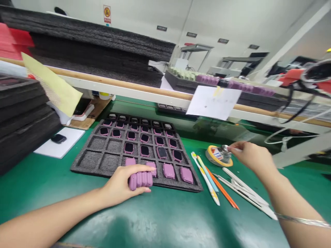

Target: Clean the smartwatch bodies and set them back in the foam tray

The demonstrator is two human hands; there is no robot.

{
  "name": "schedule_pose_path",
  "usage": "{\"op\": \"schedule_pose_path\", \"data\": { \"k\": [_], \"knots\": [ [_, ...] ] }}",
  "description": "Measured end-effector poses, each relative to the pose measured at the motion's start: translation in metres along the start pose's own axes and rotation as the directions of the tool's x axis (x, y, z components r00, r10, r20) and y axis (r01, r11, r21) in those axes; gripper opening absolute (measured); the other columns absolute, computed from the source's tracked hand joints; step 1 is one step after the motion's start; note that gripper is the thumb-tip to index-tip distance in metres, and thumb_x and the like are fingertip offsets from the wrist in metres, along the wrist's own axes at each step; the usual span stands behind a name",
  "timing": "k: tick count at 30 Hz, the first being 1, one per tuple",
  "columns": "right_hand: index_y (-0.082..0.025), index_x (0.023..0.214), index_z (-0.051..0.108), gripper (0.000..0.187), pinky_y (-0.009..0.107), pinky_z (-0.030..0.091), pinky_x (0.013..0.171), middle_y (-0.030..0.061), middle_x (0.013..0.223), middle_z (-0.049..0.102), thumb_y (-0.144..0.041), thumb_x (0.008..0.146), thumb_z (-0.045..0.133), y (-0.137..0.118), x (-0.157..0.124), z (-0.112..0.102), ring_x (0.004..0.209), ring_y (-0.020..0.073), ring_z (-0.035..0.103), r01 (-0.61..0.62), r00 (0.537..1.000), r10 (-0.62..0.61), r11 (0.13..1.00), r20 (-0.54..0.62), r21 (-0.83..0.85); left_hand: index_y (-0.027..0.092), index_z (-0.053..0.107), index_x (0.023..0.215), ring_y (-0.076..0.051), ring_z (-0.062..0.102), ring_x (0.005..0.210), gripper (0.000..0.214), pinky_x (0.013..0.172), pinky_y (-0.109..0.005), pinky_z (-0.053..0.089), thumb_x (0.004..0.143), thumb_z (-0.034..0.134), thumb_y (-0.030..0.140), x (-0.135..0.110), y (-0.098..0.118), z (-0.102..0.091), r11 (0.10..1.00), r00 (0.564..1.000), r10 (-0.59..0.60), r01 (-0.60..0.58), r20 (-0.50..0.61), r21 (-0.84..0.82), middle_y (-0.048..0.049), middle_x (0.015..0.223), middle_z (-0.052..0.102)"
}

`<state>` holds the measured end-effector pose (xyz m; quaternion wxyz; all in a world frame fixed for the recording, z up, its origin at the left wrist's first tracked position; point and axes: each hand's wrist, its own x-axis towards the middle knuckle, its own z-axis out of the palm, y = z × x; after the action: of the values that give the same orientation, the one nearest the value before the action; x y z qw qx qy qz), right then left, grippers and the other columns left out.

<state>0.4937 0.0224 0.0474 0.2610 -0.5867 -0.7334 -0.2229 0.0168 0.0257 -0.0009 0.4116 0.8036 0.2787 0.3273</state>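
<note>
My left hand (121,186) is wrapped round a row of several purple smartwatch cases (141,179), held over the front edge of a black foam tray (89,160). In the tray's compartments lie several purple smartwatches (144,151) with dark screens. Along its front row are purple watch cases (169,170) without a dark face showing. At the right, my right hand (252,155) has its fingers pinched beside the shiny top of a small metal-topped bottle (225,155). A little white shows at the fingertips; what they hold is unclear. The bottle stands in a yellow-rimmed tape roll (210,156).
Toothbrushes (207,179), orange sticks (223,189) and white tweezers (245,193) lie right of the tray. A black watch (59,138) rests on a white pad (68,144) at left. Stacked foam trays (23,120) stand beside it. A shelf edge (129,88) crosses overhead.
</note>
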Motion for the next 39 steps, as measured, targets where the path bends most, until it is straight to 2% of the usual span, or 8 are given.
{"op": "schedule_pose_path", "data": {
  "k": [3,5,10,14,20,27,32,39],
  "knots": [
    [-0.028,0.048,0.054,0.053,0.029,0.026,0.037,-0.0025,0.033,0.036,-0.061,0.089,0.063,-0.034,0.025,0.001,0.032,0.0133,0.041,0.019,0.997,-0.011,0.995,-0.082,0.093,0.024,0.066,0.128,-0.021,0.073,0.104,0.054,0.101,-0.038,0.055,0.077,0.081,0.032,0.000,0.001,0.001,0.999,1.000,-0.011,0.011,0.000,-0.049,-0.0063,0.118,0.076],
    [-0.032,0.053,0.061,0.044,0.032,0.020,0.035,-0.0003,0.032,0.042,-0.057,0.088,0.065,-0.073,0.036,0.003,0.030,0.0172,0.044,0.009,0.995,0.007,0.989,-0.104,0.151,0.024,0.064,0.131,-0.022,0.072,0.109,0.060,0.104,-0.038,0.053,0.075,0.083,0.033,0.000,0.000,0.001,0.996,1.000,-0.024,0.024,-0.001,-0.080,-0.0069,0.121,0.075],
    [-0.029,0.096,0.073,0.011,0.029,0.051,0.048,0.0005,0.076,0.076,-0.036,0.089,0.068,-0.211,0.035,0.000,0.056,0.0184,0.068,0.066,0.995,-0.086,0.934,0.042,0.350,0.025,0.064,0.133,-0.023,0.071,0.111,0.063,0.105,-0.037,0.051,0.074,0.084,0.036,0.000,-0.001,0.002,0.994,0.999,-0.036,0.036,0.005,-0.104,-0.0061,0.124,0.074],
    [-0.027,0.104,0.068,0.019,0.029,0.059,0.070,0.0031,0.093,0.075,-0.015,0.089,0.065,-0.284,0.033,-0.009,0.082,0.0174,0.072,0.217,0.952,-0.307,0.696,0.010,0.684,0.023,0.064,0.132,-0.023,0.072,0.107,0.061,0.099,-0.032,0.053,0.074,0.082,0.033,0.000,0.002,0.002,0.994,0.999,-0.042,0.042,0.000,-0.100,-0.0056,0.124,0.074],
    [-0.023,0.099,0.068,0.009,0.030,0.057,0.071,0.0036,0.091,0.072,-0.017,0.091,0.066,-0.289,0.044,-0.001,0.081,0.0172,0.067,0.224,0.897,-0.424,0.685,0.129,0.693,0.019,0.070,0.112,-0.019,0.070,0.086,0.044,0.085,-0.026,0.052,0.070,0.081,0.028,0.001,0.002,0.003,0.985,0.990,-0.144,0.143,-0.001,-0.092,-0.0005,0.099,0.076],
    [-0.021,0.094,0.069,0.015,0.030,0.054,0.069,0.0051,0.086,0.069,-0.019,0.098,0.055,-0.290,0.045,0.002,0.077,0.0169,0.063,0.316,0.832,-0.538,0.660,0.135,0.682,0.017,0.067,0.088,-0.011,0.057,0.068,0.025,0.065,-0.019,0.044,0.071,0.078,0.032,0.001,-0.001,0.004,0.979,0.986,-0.145,0.155,0.078,-0.129,0.0056,0.072,0.060],
    [-0.016,0.093,0.069,0.020,0.031,0.052,0.067,0.0083,0.087,0.070,-0.012,0.099,0.050,-0.292,0.046,0.008,0.077,0.0181,0.061,0.365,0.867,-0.496,0.699,0.050,0.615,0.016,0.064,0.081,-0.011,0.054,0.069,0.027,0.065,-0.019,0.042,0.071,0.079,0.036,0.002,-0.004,0.006,0.972,0.985,-0.174,0.172,0.003,-0.158,0.0051,0.072,0.057],
    [-0.018,0.092,0.071,0.026,0.032,0.048,0.066,0.0069,0.087,0.070,-0.009,0.097,0.047,-0.293,0.044,0.003,0.074,0.0181,0.059,0.391,0.837,-0.534,0.733,0.116,0.556,0.016,0.063,0.081,-0.011,0.052,0.066,0.031,0.061,-0.019,0.040,0.071,0.080,0.040,0.003,-0.003,0.006,0.973,0.977,-0.203,0.208,0.061,-0.096,0.0057,0.069,0.055]
  ]
}}
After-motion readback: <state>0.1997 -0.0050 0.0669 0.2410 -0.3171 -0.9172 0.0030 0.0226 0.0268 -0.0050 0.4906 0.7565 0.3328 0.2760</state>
